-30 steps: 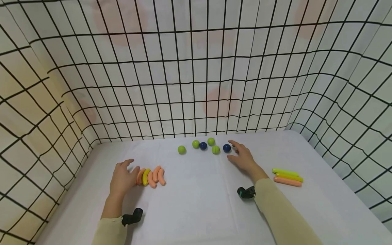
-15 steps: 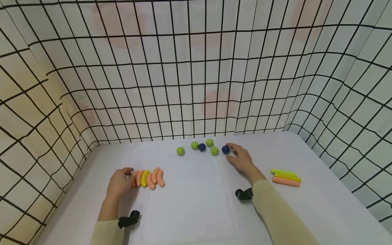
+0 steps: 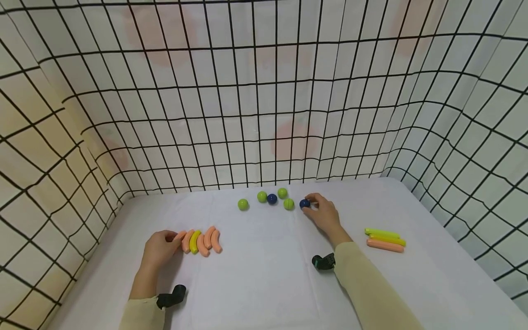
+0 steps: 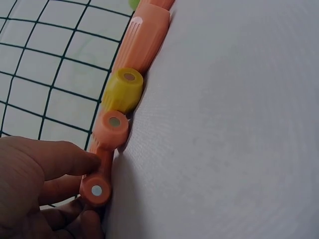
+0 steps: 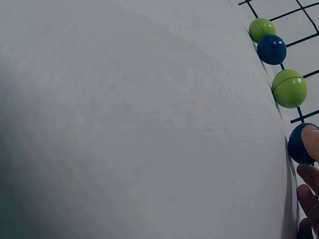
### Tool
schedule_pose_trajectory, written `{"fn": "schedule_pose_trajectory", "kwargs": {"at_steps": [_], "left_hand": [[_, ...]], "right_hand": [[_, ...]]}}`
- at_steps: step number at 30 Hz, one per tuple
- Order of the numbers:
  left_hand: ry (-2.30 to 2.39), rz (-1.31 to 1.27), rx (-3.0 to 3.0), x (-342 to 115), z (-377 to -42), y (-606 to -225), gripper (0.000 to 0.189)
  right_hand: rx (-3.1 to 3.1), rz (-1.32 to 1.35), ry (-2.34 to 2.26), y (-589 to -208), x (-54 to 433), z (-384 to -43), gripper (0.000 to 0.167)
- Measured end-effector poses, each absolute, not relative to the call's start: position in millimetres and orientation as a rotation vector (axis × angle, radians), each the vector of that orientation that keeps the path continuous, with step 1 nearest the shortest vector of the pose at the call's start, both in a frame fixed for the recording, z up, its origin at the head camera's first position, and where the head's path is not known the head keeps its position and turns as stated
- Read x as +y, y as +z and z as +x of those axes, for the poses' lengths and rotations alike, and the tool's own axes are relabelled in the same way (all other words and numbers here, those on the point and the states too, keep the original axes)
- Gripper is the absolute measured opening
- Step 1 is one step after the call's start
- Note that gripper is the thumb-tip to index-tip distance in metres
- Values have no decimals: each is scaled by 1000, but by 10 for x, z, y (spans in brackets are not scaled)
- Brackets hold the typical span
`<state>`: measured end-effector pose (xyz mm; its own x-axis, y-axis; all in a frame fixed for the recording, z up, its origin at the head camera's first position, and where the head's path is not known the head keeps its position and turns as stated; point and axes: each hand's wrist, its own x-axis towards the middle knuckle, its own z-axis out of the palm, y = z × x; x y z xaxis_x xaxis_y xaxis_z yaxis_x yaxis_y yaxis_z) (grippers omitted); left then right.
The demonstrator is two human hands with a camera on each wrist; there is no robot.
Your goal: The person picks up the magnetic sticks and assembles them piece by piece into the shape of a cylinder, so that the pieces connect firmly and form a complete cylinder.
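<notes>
My left hand (image 3: 158,250) pinches the leftmost orange curved magnetic rod (image 4: 95,191) of a row, thumb on the near side and fingers beyond. A round magnet shows in the rod's end. Beside it in the row lie another orange curved rod (image 4: 113,128), a yellow curved rod (image 4: 123,92) and several more orange ones (image 3: 202,245). At the back of the table, my right hand (image 3: 326,216) holds a dark blue ball (image 3: 304,204) between thumb and fingers. In the right wrist view only the fingertips (image 5: 312,142) and part of that blue ball are visible.
Several green balls (image 3: 288,204) and a second dark blue ball (image 3: 272,199) lie left of my right hand. Three straight rods (image 3: 385,245), green, yellow and orange, lie at the right. Black wire mesh (image 3: 264,114) stands around the back and sides of the white-covered table (image 3: 264,275).
My left hand has lowered onto the leftmost orange curved rod and its fingers have closed on it. My right thumb and fingers have closed around the blue ball. The view has shifted slightly.
</notes>
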<state>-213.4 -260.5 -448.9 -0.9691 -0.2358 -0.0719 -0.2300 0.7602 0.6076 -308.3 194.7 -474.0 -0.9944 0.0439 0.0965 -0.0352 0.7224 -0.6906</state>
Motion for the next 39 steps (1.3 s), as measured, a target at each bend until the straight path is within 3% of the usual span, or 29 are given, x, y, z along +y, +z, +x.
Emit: {"fn": "schedule_pose_trajectory", "kwargs": {"at_steps": [17, 30, 39], "left_hand": [[-1205, 530, -2878, -2637, -2136, -4503, 41], [-1203, 553, -2814, -2571, -2133, -4469, 52], [-1182, 493, -2813, -2472, -2166, -4416, 45]], "right_hand": [[-2776, -31, 1177, -4769, 1944, -3020, 41], [-2715, -26, 1319, -4796, 1987, -2963, 42], [-2707, -50, 1388, -4742, 1926, -2856, 45]]}}
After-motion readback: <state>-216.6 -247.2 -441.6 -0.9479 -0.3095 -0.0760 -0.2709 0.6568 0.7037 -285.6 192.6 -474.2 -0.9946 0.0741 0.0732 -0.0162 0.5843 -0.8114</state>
